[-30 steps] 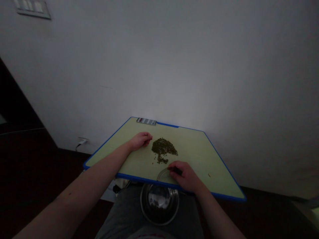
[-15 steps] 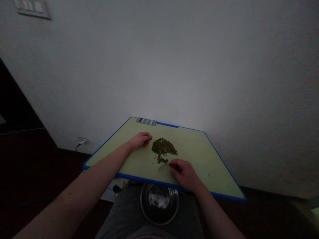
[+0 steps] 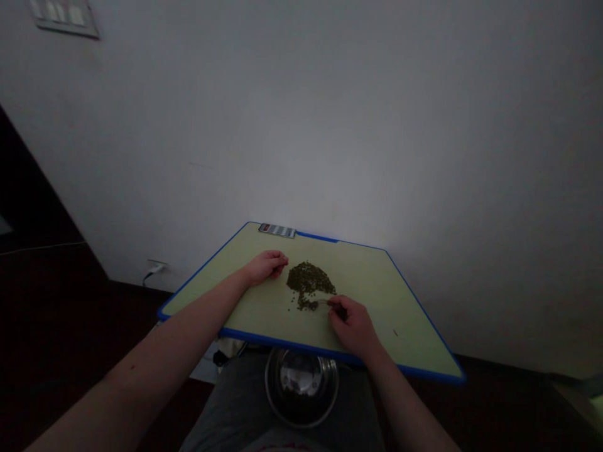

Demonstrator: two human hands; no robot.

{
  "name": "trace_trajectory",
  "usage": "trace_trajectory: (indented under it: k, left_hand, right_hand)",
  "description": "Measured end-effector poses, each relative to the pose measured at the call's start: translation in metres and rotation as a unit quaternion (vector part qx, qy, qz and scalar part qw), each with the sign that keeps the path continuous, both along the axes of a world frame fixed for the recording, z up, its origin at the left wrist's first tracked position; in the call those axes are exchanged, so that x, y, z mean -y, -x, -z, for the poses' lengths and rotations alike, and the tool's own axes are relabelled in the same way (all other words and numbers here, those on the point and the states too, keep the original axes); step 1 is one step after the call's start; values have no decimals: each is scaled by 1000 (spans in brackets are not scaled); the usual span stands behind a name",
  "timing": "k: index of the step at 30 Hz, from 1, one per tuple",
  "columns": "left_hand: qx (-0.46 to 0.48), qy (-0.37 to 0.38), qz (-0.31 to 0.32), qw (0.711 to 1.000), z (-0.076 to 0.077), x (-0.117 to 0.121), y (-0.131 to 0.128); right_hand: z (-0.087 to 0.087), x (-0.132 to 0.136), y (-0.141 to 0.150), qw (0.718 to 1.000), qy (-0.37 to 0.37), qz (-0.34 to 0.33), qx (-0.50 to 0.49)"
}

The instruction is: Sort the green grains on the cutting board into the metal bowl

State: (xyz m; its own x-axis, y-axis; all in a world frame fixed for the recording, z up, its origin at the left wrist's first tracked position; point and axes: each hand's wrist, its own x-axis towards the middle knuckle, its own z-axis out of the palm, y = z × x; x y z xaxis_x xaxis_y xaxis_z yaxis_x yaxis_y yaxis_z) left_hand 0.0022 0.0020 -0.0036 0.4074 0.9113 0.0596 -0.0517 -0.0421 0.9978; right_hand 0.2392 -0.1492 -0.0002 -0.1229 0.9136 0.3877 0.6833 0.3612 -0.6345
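Note:
A pile of small green beans point(image 3: 308, 277), like mung beans, lies on the pale board point(image 3: 254, 311) with a blue rim. A few loose beans trail from its near side. My right hand point(image 3: 354, 323) is closed around the handle of a spoon point(image 3: 322, 302). The spoon's head touches the beans at the pile's near edge; dim light blurs its outline. My left hand point(image 3: 266, 266) rests on the board just left of the pile, its fingers curled and pressed together. Whether anything small sits between those fingertips is hidden.
A shiny metal bowl point(image 3: 302, 386) rests on my lap below the board's near edge. A phone point(image 3: 277, 230) lies at the far left edge of the board, by the wall point(image 3: 330, 125). A small dark sliver point(image 3: 395, 333) lies at right.
My right hand has shifted slightly right and away from me, and the spoon, blurred in motion before, now sits at the trailing beans. My left hand and the pile look unchanged.

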Motion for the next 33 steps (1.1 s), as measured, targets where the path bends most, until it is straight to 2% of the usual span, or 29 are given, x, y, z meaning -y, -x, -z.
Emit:
trace_trajectory:
  k: [7, 21, 26, 33]
  left_hand:
    - [10, 15, -3, 1000, 0, 0, 0]
    - [2, -3, 2, 1000, 1, -2, 0]
    - [7, -4, 2, 1000, 1, -1, 0]
    - [-2, -4, 1, 1000, -1, 0, -1]
  right_hand:
    - [-1, -2, 1, 1000, 7, 15, 1]
    - [3, -2, -3, 998, 30, -50, 6]
    - [0, -1, -2, 998, 32, -47, 6]
    - [-3, 2, 0, 995, 45, -89, 2]
